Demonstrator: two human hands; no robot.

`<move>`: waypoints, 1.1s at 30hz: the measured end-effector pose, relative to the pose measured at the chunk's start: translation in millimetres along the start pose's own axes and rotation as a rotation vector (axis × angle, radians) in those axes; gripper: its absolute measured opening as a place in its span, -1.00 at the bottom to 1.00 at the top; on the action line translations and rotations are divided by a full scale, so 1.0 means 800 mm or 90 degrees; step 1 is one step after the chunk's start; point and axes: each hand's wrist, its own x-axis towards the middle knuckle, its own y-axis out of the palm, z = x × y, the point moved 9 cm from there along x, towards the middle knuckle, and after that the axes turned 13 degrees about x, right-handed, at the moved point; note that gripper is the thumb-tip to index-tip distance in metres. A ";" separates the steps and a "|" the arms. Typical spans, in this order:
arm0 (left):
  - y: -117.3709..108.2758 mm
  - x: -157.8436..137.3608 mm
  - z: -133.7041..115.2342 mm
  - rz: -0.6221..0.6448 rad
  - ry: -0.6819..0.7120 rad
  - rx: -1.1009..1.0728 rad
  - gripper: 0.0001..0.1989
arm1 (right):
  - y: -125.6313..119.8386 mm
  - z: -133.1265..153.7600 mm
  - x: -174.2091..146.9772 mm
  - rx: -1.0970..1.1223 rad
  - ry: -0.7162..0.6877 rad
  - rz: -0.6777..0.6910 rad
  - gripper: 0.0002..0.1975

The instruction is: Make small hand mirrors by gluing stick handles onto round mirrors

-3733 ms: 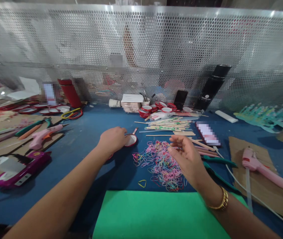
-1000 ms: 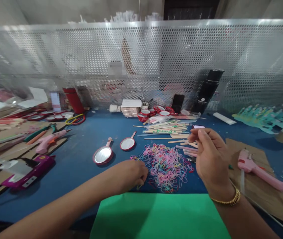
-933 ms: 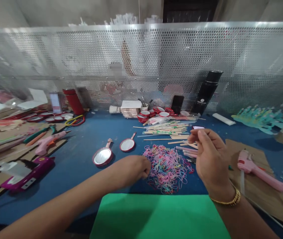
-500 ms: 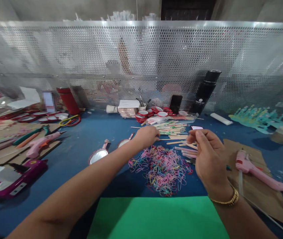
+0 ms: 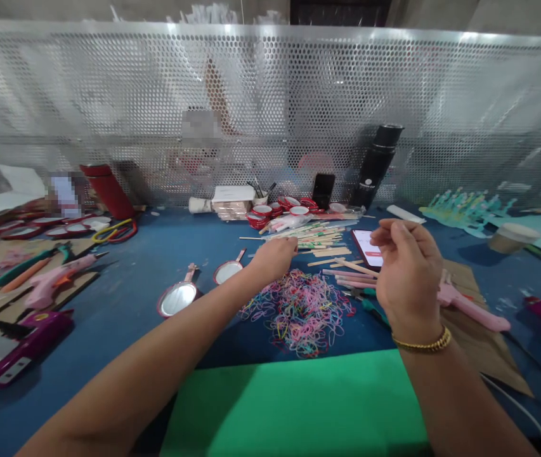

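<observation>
My left hand (image 5: 274, 259) reaches across the table, its fingers closed at the near edge of a pile of thin sticks (image 5: 322, 238). What the fingertips hold, if anything, is hidden. Just below that hand lies a heap of colourful rubber bands (image 5: 306, 311). My right hand (image 5: 408, 273) is raised with the thumb pressed to curled fingers, and anything in that pinch is too small or hidden to make out. Beside it are pink glue sticks (image 5: 353, 279), pliers with green handles (image 5: 372, 308) and a lit phone (image 5: 368, 249). A green sheet (image 5: 293, 406) lies nearest me.
Two small handled mirrors, one a round mirror (image 5: 177, 298), lie left of my forearm. Glue guns rest on cardboard at both sides, including a pink glue gun (image 5: 472, 304). A black bottle (image 5: 377, 168) and a red bottle (image 5: 108, 190) stand before a perforated metal panel (image 5: 270, 82).
The view has swung to the right, so the table's things appear farther left. My right hand has shifted right, uncovering more of the lit phone and the pliers. My left hand stays by the sticks.
</observation>
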 end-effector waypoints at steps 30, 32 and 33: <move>-0.055 -0.113 0.002 -0.247 -0.173 -0.631 -0.71 | -0.039 0.017 -0.060 -0.724 -0.152 0.379 -0.52; -0.052 -0.112 -0.011 -0.206 -0.179 -0.690 -0.70 | -0.028 0.041 -0.045 -0.686 -0.132 0.326 -0.54; -0.049 -0.110 -0.020 -0.167 -0.178 -0.718 -0.69 | -0.021 0.050 -0.040 -0.646 -0.117 0.304 -0.56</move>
